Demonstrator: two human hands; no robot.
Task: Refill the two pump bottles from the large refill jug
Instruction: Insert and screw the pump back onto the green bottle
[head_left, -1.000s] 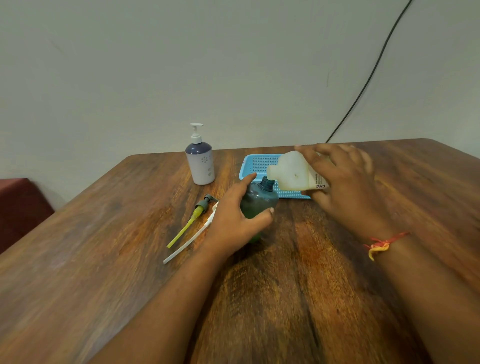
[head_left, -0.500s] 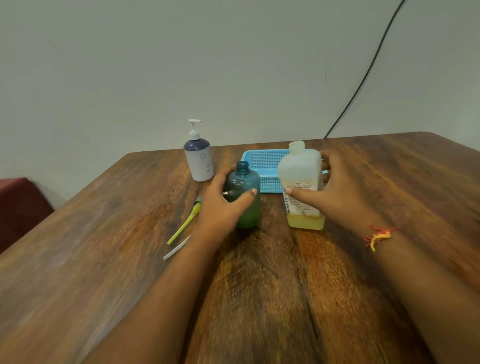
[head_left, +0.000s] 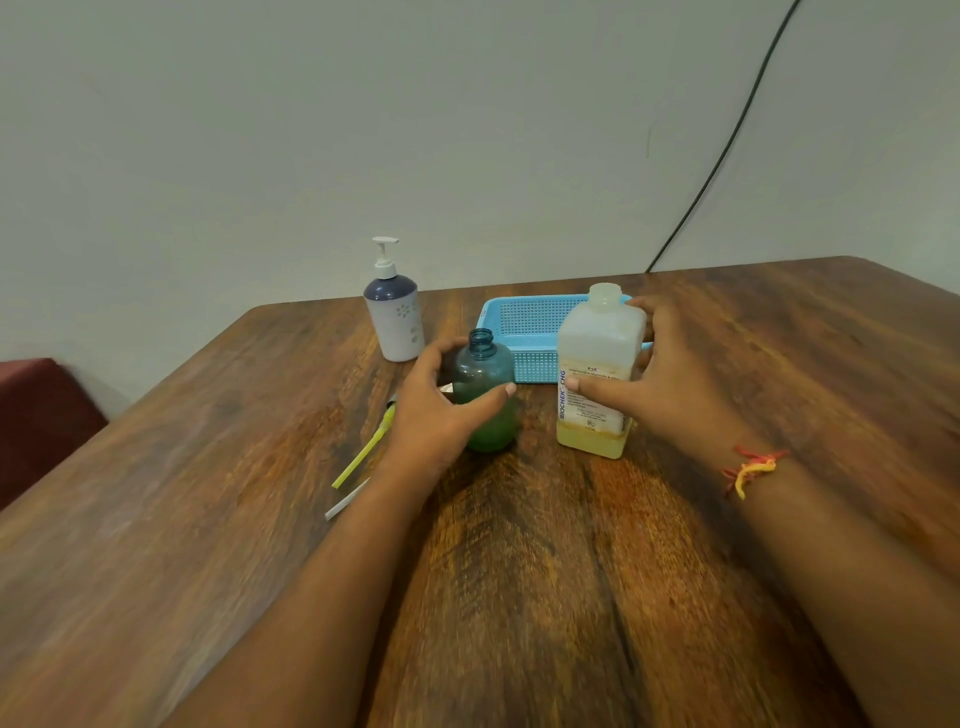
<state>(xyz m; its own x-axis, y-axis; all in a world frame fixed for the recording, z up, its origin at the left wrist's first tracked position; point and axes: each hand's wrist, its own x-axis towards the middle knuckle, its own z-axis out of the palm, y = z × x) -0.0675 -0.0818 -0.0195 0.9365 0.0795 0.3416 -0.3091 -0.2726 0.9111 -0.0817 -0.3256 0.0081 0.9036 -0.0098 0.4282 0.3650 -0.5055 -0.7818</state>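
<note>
We grip the uncapped green round plastic bottle (head_left: 485, 395) with left hand (head_left: 431, 410), open white square plastic jug (head_left: 597, 374) with right hand (head_left: 670, 384), both just before blue mesh basket (head_left: 524, 322). Bumping either could spill it.

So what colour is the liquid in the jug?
Yellow, in the refill jug; head view.

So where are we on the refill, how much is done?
Done: the translucent green round bottle is uncapped and holds liquid low down; a yellow-tubed pump lies on the wooden table. In hand: the left hand grips it, the right hand holds the open square white refill jug upright beside it. Left: refit a pump; the white-and-navy pump bottle looks untouched, pump on.
</note>
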